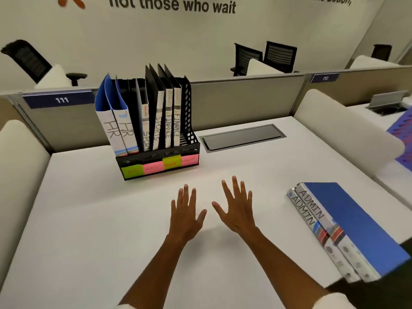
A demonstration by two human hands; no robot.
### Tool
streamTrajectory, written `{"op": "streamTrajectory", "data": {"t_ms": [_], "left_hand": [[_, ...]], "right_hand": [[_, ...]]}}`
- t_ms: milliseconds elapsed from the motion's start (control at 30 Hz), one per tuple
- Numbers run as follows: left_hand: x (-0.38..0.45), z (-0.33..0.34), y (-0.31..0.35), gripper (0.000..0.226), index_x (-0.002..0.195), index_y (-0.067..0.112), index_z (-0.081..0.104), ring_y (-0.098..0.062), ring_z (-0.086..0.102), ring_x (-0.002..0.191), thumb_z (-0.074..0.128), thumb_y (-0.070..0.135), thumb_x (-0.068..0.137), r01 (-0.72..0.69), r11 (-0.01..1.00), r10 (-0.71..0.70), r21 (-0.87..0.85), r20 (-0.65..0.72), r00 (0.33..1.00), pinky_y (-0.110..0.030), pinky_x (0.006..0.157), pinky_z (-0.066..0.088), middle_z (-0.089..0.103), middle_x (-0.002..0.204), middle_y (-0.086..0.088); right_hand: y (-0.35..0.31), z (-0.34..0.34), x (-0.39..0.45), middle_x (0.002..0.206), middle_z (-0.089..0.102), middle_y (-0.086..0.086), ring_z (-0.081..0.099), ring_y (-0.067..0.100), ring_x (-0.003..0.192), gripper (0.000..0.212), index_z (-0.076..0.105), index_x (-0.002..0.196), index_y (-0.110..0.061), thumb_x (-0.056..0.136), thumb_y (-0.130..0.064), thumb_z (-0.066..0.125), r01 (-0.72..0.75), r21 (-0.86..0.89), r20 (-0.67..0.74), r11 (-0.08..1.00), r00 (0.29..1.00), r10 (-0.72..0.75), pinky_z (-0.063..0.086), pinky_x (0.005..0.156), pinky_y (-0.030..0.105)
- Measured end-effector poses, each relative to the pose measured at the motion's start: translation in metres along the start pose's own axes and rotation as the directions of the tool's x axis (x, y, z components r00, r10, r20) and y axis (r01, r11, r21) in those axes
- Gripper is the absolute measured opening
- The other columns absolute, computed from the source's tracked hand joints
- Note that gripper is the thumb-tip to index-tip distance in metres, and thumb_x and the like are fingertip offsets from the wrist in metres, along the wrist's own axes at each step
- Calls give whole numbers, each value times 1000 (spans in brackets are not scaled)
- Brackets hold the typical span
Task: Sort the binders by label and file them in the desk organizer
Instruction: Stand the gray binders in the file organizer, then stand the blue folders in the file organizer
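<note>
Fingers fanned wide and pinching nothing, I am holding my left hand (186, 216) and right hand (236, 210) palm-down over the bare middle of the desk (89, 230), free for the next pickup. Off to my right, the two ADMIN binders (334, 228) are lying flat, spines toward me, readable and waiting their turn. Farther back, the desk organizer (159, 163) is standing with the HR, SPORTS and FINANCE binders (153, 121) upright behind coloured slot tags, its rightmost slot seemingly waiting for ADMIN.
</note>
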State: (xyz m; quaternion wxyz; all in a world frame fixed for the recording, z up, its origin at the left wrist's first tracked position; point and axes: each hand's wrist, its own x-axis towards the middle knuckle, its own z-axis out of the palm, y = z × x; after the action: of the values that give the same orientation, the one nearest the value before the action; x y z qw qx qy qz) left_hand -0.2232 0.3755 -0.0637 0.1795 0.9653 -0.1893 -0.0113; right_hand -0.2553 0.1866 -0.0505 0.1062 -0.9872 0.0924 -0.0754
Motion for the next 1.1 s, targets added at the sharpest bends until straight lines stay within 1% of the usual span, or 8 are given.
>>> {"op": "streamTrajectory", "data": {"t_ms": [267,367,467,567,667,767,967,1100], "left_hand": [[12,33,82,87,154,21,-2,-22,-18,147,6,70,83,-13,999,14,-44,36,999,-47,117,-2,-20,159,-4],[11,51,132,82,154,21,0,-21,-17,147,17,68,89,21,994,-14,-104,67,998,-47,118,0,-18,160,-3],[9,69,187,76,154,21,0,-19,-17,148,33,57,97,45,979,-30,-198,77,997,-45,120,0,-17,160,-3],[5,83,235,75,155,18,2,-17,-17,148,38,52,98,69,947,-42,-313,93,995,-41,120,-2,-17,161,-3],[0,97,278,75,155,17,3,-17,-17,148,38,51,98,96,924,-60,-370,107,992,-36,119,-4,-16,161,-2],[-2,109,314,76,155,18,3,-16,-16,148,38,54,97,126,911,-74,-391,146,986,-36,120,-2,-15,161,-1],[-10,138,372,80,154,21,7,-19,-15,148,35,64,93,170,902,-79,-397,235,969,-44,122,4,-10,162,-3],[-10,152,397,78,152,29,15,-25,-7,149,30,72,89,186,894,-84,-407,257,963,-49,121,10,2,163,-4]], "right_hand": [[87,-27,-15,162,-15,0,-11,26,149,82,-3,154,-36,86,-78,19,-84,68,-40,994,995,87,2,118,55],[130,-40,-19,163,-10,1,-8,26,149,83,1,154,-34,86,-78,19,-109,88,-77,990,990,116,0,118,54],[177,-57,-21,163,-4,1,-2,27,150,82,6,155,-34,86,-78,19,-121,113,-100,986,986,132,3,117,55],[224,-73,-23,163,-6,-1,-6,25,150,82,6,154,-35,86,-76,23,-136,160,-94,978,984,152,3,118,55],[268,-88,-30,163,-8,-2,-7,25,150,83,5,154,-36,84,-77,22,-154,155,-68,976,984,166,1,118,54],[307,-98,-37,163,-10,-2,-8,25,150,83,1,154,-36,84,-77,22,-160,140,-20,977,986,164,-1,118,53],[371,-103,-57,163,-5,0,-7,26,150,81,5,154,-34,87,-72,30,-259,188,72,947,966,250,0,119,55],[410,-103,-71,163,1,4,-2,29,150,79,9,155,-30,90,-67,36,-361,205,129,910,931,341,3,118,56]]}}
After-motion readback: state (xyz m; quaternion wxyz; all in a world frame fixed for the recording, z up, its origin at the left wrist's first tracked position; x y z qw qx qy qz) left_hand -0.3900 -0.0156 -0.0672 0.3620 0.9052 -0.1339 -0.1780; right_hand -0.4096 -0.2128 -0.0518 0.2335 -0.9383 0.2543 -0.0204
